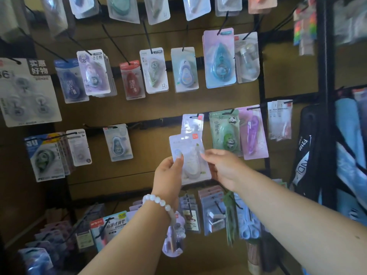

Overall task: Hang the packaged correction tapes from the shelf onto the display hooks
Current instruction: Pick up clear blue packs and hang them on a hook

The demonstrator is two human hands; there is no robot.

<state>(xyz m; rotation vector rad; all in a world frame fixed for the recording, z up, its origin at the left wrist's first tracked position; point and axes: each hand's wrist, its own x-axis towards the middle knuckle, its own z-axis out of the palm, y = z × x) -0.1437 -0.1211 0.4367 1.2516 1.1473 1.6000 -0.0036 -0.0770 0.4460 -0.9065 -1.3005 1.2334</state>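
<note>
A brown pegboard wall (162, 108) fills the view behind the fingers, crossed by black horizontal rails (139, 124) with thin black hooks. To the right of the fingers stands a black metal upright (327, 96), with blue fabric bags (349, 139) beyond. Light is dim and warm.

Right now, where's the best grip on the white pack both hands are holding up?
Grip the white pack by its flat side edges, below the top hang hole, coming from the front. The left hand and right hand already pinch those edges, leaving the top free for the hook.
</note>
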